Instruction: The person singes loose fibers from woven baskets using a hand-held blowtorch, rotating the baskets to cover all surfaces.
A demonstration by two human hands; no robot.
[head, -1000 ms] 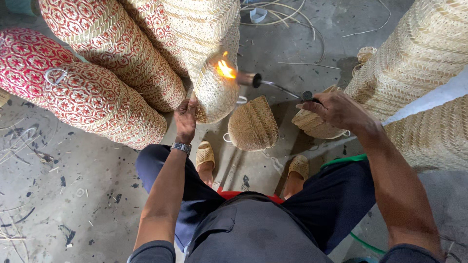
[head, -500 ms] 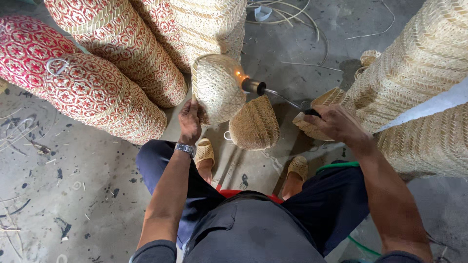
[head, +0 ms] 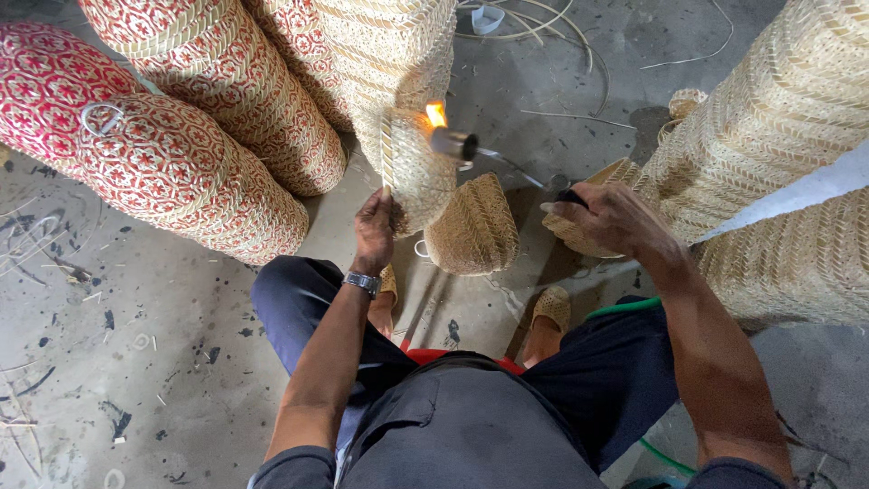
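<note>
Left hand grips small woven basket tilted up so its side meets the flame, right hand closed round gas torch handle, nozzle nearly touching weave

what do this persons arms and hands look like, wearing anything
Both arms are bare from the short dark grey sleeves down. The left hand has a silver metal wristwatch at the wrist. The right hand shows no glove, ring or band.

There are no boxes, packs, labels, signs or screens to see here, near or far, left or right.
</note>
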